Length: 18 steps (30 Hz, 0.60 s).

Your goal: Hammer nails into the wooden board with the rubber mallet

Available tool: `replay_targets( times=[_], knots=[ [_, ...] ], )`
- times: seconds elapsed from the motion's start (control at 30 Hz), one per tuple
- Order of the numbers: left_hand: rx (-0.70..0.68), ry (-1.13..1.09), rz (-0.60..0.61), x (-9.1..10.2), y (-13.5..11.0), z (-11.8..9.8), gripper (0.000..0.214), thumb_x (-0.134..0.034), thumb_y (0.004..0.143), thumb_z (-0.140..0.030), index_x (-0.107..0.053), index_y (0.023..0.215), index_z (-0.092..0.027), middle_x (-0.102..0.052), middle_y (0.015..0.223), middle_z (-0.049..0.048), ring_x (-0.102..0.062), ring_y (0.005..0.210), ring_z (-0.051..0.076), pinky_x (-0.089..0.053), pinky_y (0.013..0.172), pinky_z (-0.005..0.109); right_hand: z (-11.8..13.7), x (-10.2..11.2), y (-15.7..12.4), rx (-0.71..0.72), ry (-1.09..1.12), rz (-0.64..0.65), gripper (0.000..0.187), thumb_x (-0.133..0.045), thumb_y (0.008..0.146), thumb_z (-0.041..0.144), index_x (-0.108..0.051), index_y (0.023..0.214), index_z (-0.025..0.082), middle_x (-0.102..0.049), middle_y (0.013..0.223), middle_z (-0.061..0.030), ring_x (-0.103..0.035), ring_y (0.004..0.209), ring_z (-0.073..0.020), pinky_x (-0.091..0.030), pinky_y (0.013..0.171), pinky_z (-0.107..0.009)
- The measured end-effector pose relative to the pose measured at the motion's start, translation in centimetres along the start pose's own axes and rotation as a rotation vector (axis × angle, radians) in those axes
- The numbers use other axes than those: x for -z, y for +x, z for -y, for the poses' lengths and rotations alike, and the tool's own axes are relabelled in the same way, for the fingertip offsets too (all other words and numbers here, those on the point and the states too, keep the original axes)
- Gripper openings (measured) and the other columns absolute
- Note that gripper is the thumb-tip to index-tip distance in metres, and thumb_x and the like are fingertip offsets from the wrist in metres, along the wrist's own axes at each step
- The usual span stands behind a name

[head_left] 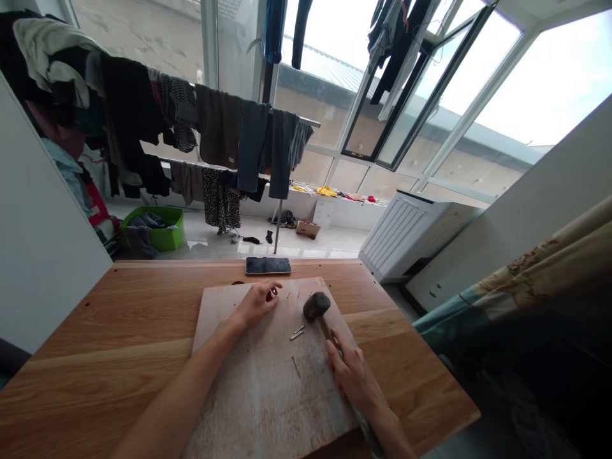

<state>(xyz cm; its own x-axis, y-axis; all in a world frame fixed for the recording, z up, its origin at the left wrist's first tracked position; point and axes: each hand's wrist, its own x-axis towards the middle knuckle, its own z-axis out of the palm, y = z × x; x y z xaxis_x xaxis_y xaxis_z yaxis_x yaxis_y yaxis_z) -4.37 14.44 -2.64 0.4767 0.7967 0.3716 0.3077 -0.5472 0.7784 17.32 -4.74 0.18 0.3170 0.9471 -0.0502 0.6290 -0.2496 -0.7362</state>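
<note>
A wooden board (pixel 268 389), pale and scuffed, lies on the table. My right hand (pixel 351 366) is wrapped round the handle of a hammer (pixel 317 306), whose dark, blocky head is over the board's right side. Near the board's far edge, my left hand (pixel 258 303) has its fingers curled in a pinch; what they hold, if anything, is too small to make out. Several thin nails (pixel 299 295) stand upright between the left hand and the hammer head. A few loose nails (pixel 296 333) lie together closer to me, and a single nail (pixel 295 366) lies below them.
A phone (pixel 268 265) rests at the far edge of the wooden table (pixel 129 338). Beyond are a drying rack with clothes (pixel 217 124), a green basin (pixel 169 237) and a white ribbed cabinet-like piece (pixel 406 229). A curtain (pixel 521 280) hangs to the right.
</note>
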Motion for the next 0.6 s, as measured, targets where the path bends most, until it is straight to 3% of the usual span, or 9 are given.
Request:
replay_targets(
  times=[0.23,0.4,0.6],
  knots=[
    [0.058,-0.120,0.037,0.6,-0.1,0.0,0.036,-0.061,0.077,-0.018,-0.064,0.113,-0.017,-0.072,0.086,0.0024,-0.063,0.070,0.013,-0.053,0.070,0.025,3.1,-0.5,0.9,-0.015,0.219,0.131,0.050,-0.041,0.093,0.051,-0.056,0.128,0.017,-0.052,0.065,0.0052,-0.044,0.036,-0.0084,-0.035,0.033,-0.019],
    [0.075,-0.124,0.028,0.8,-0.2,-0.2,0.030,-0.060,0.077,-0.013,-0.065,0.107,-0.016,-0.073,0.084,0.0025,-0.066,0.075,0.013,-0.053,0.077,0.026,5.8,-1.1,1.9,0.073,0.235,0.132,0.048,-0.042,0.093,0.050,-0.056,0.126,0.018,-0.051,0.064,0.0063,-0.045,0.035,-0.0078,-0.035,0.031,-0.018],
    [0.066,-0.059,-0.011,0.3,-0.1,-0.6,0.032,-0.063,0.078,-0.014,-0.068,0.109,-0.017,-0.071,0.075,0.0000,-0.064,0.067,0.013,-0.051,0.070,0.025,7.4,-1.9,2.2,0.113,0.143,0.113,0.053,-0.039,0.095,0.050,-0.054,0.134,0.017,-0.057,0.064,0.0034,-0.048,0.040,-0.0099,-0.039,0.038,-0.019]
  ],
)
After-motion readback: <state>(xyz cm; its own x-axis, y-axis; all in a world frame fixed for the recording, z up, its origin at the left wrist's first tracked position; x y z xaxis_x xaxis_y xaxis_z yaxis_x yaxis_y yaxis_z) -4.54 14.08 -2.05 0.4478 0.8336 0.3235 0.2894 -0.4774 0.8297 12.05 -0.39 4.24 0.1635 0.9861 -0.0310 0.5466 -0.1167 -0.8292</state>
